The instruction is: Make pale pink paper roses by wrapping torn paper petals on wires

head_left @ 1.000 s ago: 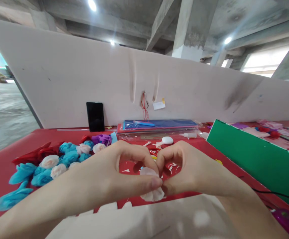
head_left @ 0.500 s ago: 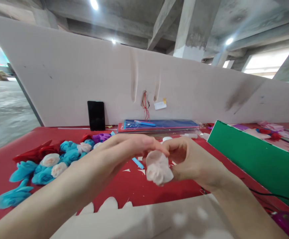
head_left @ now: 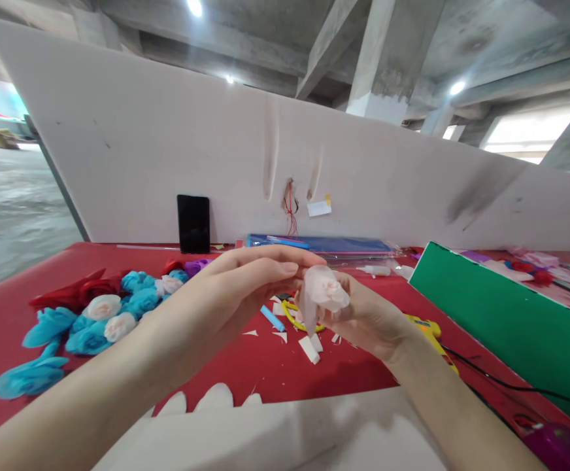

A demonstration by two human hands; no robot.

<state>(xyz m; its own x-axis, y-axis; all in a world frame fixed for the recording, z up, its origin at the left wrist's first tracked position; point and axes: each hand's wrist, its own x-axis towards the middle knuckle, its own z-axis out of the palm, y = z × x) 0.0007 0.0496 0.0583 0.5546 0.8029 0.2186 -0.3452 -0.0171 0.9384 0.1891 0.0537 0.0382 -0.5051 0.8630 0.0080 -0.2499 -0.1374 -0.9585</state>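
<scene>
A pale pink-white fabric flower [head_left: 327, 289] is held up in front of me over the table, its petals facing me and one thin petal hanging down on the left. My right hand [head_left: 368, 317] has its fingers closed round the flower's base from the right, with the fingertips partly hidden behind it. From the left, my left hand [head_left: 246, 281] reaches over with its fingers stretched out, the tips touching the flower's upper edge. White petal-shaped pieces [head_left: 216, 397] lie along the edge of a pale sheet [head_left: 275, 435] close to me.
Blue, white and red fabric flowers [head_left: 89, 337] are piled at left. White scraps [head_left: 309, 348], a light-blue stick [head_left: 272, 318] and a yellow ring-like item [head_left: 292, 317] lie mid-table. A green board [head_left: 501, 307] slants at right beside a yellow tool [head_left: 427, 327]. A black tablet [head_left: 193, 224] leans behind.
The flower has turned and risen slightly to the right, and a petal now hangs from its left side. My right hand has shifted a little lower round it, baring the yellow items.
</scene>
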